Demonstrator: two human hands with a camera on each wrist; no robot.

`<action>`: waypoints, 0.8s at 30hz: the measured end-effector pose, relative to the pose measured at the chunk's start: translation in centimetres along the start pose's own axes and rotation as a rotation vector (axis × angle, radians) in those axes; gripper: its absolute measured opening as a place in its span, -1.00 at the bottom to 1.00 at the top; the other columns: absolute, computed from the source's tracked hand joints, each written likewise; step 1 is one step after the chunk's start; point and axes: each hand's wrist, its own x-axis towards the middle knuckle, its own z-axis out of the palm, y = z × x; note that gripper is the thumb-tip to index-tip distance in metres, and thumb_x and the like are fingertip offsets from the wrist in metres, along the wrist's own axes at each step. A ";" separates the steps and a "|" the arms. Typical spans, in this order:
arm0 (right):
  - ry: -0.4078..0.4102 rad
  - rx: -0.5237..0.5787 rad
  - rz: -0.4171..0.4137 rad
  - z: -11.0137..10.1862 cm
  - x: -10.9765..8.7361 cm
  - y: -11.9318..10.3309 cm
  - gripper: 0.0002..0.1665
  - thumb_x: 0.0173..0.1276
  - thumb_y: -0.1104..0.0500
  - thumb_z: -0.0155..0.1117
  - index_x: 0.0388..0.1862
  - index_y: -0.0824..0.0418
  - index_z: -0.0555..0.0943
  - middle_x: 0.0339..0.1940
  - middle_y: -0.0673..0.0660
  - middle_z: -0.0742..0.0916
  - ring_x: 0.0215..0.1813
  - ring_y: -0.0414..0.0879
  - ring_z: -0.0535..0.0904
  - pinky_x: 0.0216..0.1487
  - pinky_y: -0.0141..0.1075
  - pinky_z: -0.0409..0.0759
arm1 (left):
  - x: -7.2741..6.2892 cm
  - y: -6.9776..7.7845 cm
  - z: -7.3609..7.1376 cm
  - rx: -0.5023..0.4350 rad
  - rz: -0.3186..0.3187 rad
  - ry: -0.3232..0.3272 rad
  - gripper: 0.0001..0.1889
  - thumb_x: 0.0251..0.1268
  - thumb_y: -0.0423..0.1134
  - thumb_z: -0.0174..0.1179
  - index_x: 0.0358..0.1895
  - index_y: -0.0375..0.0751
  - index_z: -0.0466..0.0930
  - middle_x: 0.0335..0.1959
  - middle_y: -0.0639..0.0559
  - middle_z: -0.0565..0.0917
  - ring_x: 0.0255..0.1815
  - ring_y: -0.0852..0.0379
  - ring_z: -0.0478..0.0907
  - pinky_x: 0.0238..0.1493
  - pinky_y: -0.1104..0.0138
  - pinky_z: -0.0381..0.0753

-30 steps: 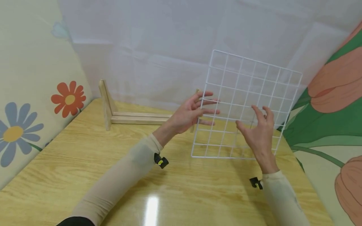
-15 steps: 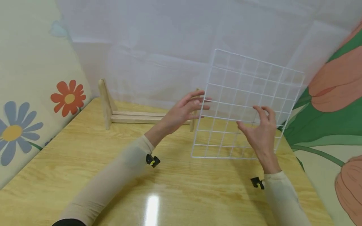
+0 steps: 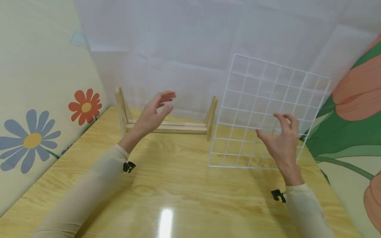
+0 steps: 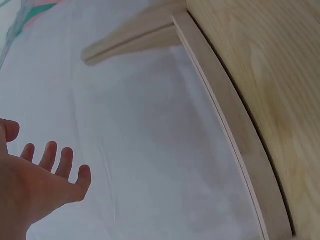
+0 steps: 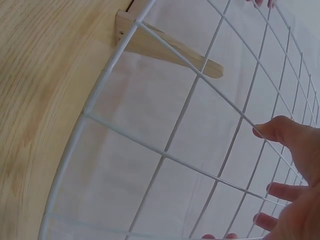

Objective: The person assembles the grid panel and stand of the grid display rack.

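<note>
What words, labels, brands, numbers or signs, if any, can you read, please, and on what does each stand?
No readable text appears on the white wire grid, the wooden stand or the table.
The black clips at the wrists show yellow spots, too small to tell whether any lettering is there.

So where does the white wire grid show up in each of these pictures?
Head: the white wire grid stands right of centre.
Left wrist: not in this picture.
Right wrist: it spans much of the picture, from lower left to upper right.
Shared landmark: the wooden stand, left of the grid in the head view and partly visible in both wrist views.
</note>
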 end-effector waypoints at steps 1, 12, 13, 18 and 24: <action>0.002 0.002 -0.001 0.0 -0.1 0.0 -0.20 -0.04 0.16 0.74 0.21 0.31 0.62 0.22 0.35 0.46 0.21 0.29 0.40 0.12 0.22 0.46 | -0.2 -0.2 -0.9 0.064 0.005 0.038 -0.54 0.60 -0.23 0.07 0.47 -0.20 0.35 0.37 -0.08 0.48 0.39 -0.04 0.36 0.40 -0.03 0.26; 0.039 -0.019 0.040 -1.1 0.1 -0.5 -0.19 -0.03 0.15 0.74 0.23 0.26 0.62 0.27 0.32 0.45 0.26 0.27 0.41 0.17 0.19 0.47 | -1.8 -2.8 -6.9 0.307 -0.018 0.645 -0.73 0.46 -0.29 0.11 0.11 -0.24 0.66 0.13 0.00 0.60 0.24 0.10 0.43 0.33 0.23 0.28; 0.041 -0.021 0.042 -1.2 0.2 -0.5 -0.19 -0.03 0.15 0.74 0.23 0.26 0.62 0.27 0.32 0.45 0.26 0.27 0.41 0.17 0.19 0.47 | -1.8 -3.0 -7.2 0.319 -0.038 0.668 -0.72 0.47 -0.26 0.10 0.12 -0.23 0.65 0.14 0.01 0.58 0.24 0.11 0.41 0.32 0.23 0.27; 0.048 -0.008 0.072 -1.5 0.2 -0.6 -0.19 -0.04 0.14 0.74 0.23 0.24 0.63 0.28 0.28 0.45 0.29 0.22 0.41 0.21 0.14 0.46 | -2.0 -4.3 -8.5 0.271 -0.267 0.639 -0.53 0.52 -0.04 0.08 0.41 -0.04 0.44 0.32 0.00 0.41 0.31 0.11 0.30 0.31 0.22 0.27; 0.048 0.007 0.072 -1.3 0.2 -0.6 -0.20 -0.03 0.12 0.73 0.22 0.24 0.63 0.27 0.27 0.45 0.30 0.18 0.40 0.22 0.11 0.44 | -3.1 -5.2 -9.7 0.028 -0.508 0.475 -0.33 0.58 0.10 -0.02 0.64 0.13 0.04 0.57 0.01 0.17 0.48 0.06 0.16 0.43 0.15 0.26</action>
